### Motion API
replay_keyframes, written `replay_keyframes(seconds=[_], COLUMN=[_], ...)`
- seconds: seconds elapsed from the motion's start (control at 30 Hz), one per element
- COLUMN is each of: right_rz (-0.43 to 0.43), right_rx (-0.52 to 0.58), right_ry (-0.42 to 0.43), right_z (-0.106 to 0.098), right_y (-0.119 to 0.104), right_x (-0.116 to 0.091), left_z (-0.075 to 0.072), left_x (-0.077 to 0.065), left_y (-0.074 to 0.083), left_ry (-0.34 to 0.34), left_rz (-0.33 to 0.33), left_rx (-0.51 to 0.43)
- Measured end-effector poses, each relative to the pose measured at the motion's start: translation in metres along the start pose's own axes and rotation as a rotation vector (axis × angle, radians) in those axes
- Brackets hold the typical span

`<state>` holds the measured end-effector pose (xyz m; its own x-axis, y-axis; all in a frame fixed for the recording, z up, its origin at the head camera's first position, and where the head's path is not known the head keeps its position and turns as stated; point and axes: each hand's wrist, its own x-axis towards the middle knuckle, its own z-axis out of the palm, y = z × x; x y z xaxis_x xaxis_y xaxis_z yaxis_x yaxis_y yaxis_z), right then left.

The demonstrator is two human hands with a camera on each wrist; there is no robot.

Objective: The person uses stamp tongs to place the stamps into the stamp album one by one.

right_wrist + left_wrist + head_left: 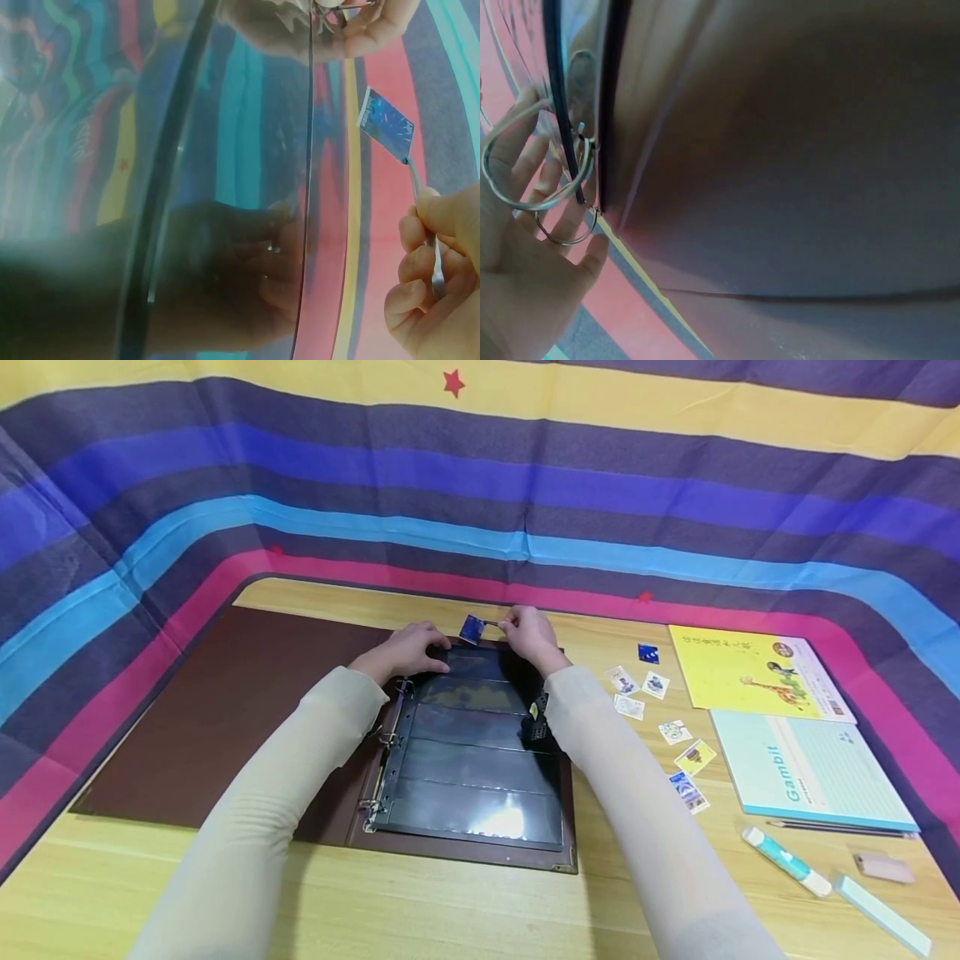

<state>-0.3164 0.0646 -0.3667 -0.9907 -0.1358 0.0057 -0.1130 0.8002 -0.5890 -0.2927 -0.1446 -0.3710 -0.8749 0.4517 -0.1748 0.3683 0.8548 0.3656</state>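
In the head view my right hand pinches a pair of tweezers. Their tip carries a blue stamp just beyond the top edge of the album page. The right wrist view gives a closer look at the stamp, the metal tweezers and the curled fingers of that hand. My left hand rests at the top left corner of the page, thumb apart from the fingers. Beside the binder rings, the left wrist view shows that hand with fingers loosely extended.
The brown binder cover lies spread to the left. On the right are several loose stamps, a yellow book, a Gambit notebook, a pencil, a glue-stick-like tube and a pale blue bar. A striped cloth stands behind.
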Motion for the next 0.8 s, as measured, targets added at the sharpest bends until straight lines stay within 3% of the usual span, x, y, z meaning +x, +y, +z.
replay_keyframes(seconds=[0.8], right_rz=[-0.027], right_rx=[0.022], right_ry=[-0.023], right_z=[0.0033], right_y=[-0.0006], right_x=[-0.0012], left_z=[-0.0006], left_x=[0.0037], left_y=[-0.0027], left_ry=[0.038], left_rz=[0.084], left_rx=[0.079])
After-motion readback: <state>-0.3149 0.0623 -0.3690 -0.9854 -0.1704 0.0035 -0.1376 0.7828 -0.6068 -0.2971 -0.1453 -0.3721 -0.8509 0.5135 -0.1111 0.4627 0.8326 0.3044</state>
